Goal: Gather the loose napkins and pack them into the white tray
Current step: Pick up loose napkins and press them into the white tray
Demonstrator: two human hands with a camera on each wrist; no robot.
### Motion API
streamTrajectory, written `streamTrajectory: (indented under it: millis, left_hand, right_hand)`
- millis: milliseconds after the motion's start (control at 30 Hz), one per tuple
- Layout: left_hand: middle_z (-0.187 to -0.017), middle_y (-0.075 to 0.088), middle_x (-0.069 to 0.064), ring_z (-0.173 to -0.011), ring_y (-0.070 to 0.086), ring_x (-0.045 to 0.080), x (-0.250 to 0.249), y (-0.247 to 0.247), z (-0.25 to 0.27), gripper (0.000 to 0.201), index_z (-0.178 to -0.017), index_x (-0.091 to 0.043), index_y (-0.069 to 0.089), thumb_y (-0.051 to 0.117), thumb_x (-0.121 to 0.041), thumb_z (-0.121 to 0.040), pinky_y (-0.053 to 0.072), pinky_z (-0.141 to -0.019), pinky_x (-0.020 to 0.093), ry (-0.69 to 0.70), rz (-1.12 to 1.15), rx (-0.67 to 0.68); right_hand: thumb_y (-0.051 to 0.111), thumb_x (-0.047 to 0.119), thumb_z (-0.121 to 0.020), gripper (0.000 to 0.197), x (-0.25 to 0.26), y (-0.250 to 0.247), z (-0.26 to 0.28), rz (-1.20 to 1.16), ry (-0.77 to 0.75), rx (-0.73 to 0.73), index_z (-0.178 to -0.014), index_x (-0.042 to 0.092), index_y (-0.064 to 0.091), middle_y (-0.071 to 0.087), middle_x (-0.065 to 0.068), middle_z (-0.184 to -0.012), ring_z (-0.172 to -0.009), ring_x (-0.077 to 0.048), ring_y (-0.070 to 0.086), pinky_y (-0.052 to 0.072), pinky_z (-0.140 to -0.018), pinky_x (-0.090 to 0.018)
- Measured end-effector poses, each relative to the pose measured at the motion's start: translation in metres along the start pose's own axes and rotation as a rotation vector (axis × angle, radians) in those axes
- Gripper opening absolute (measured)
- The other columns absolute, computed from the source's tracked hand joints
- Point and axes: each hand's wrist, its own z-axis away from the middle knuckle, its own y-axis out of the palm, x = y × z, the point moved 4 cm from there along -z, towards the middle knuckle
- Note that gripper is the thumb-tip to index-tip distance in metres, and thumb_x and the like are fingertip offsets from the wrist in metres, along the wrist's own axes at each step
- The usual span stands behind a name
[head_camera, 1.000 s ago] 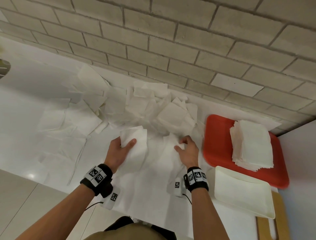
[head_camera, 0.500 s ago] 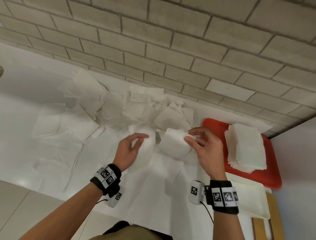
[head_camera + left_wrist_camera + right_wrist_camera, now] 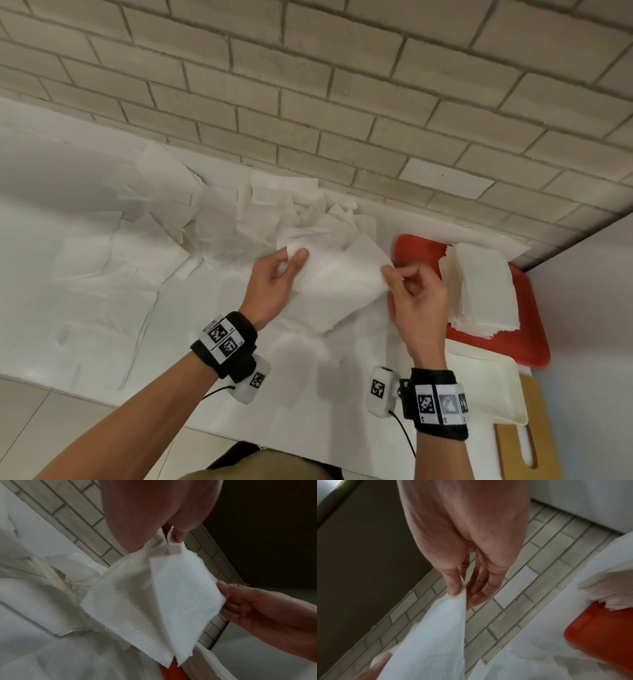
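Both hands hold white napkins (image 3: 339, 281) together above the table. My left hand (image 3: 274, 277) grips the left edge with thumb on top; in the left wrist view the napkins (image 3: 164, 601) hang below its fingers. My right hand (image 3: 411, 287) pinches the right corner between thumb and fingers, as the right wrist view shows on the napkin (image 3: 436, 628). Loose napkins (image 3: 205, 219) lie scattered across the table towards the wall. The white tray (image 3: 493, 387) sits at the near right, behind my right wrist, with nothing visible in it.
A red tray (image 3: 527, 329) at the right carries a tall stack of napkins (image 3: 479, 284). A wooden board (image 3: 537, 442) lies under the white tray's near end. A brick wall (image 3: 342, 85) bounds the table's far side.
The hands came together: each held a separate napkin before, now both hold one bundle between them, lifted higher off the table.
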Motion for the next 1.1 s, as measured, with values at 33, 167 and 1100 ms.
streamTrajectory:
  millis: [33, 167, 1100]
  left_hand:
    - [-0.080, 0.074, -0.013, -0.078, 0.068, 0.003, 0.003, -0.001, 0.000, 0.028, -0.085, -0.017, 0.077, 0.062, -0.026, -0.108, 0.050, -0.076, 0.017, 0.000, -0.013, -0.012]
    - [-0.108, 0.082, -0.004, -0.106, 0.077, 0.012, 0.016, 0.003, 0.003, 0.018, -0.112, -0.014, 0.081, 0.074, -0.027, -0.101, 0.058, -0.092, 0.026, -0.041, -0.056, -0.015]
    - [-0.108, 0.082, -0.009, -0.105, 0.077, 0.010, -0.029, 0.210, 0.108, 0.013, -0.111, -0.019, 0.079, 0.071, -0.025, -0.103, 0.061, -0.093, 0.031, 0.051, -0.027, -0.172]
  right_hand:
    - [0.079, 0.020, -0.099, 0.016, -0.003, -0.013, 0.004, 0.017, 0.002, -0.043, -0.091, 0.018, 0.066, 0.076, 0.011, -0.090, -0.086, -0.012, 0.075, 0.060, -0.080, -0.027]
    - [0.070, 0.012, -0.104, 0.019, -0.026, -0.079, 0.023, 0.222, 0.008, -0.192, -0.111, 0.029, 0.064, 0.075, 0.012, -0.099, -0.085, -0.008, 0.074, 0.057, -0.073, -0.024]
    - [0.088, 0.030, -0.092, 0.035, -0.074, -0.135, 0.097, -0.329, 0.421, 0.281, -0.122, 0.025, 0.069, 0.080, -0.001, -0.117, -0.112, -0.022, 0.076, 0.059, -0.104, -0.056]
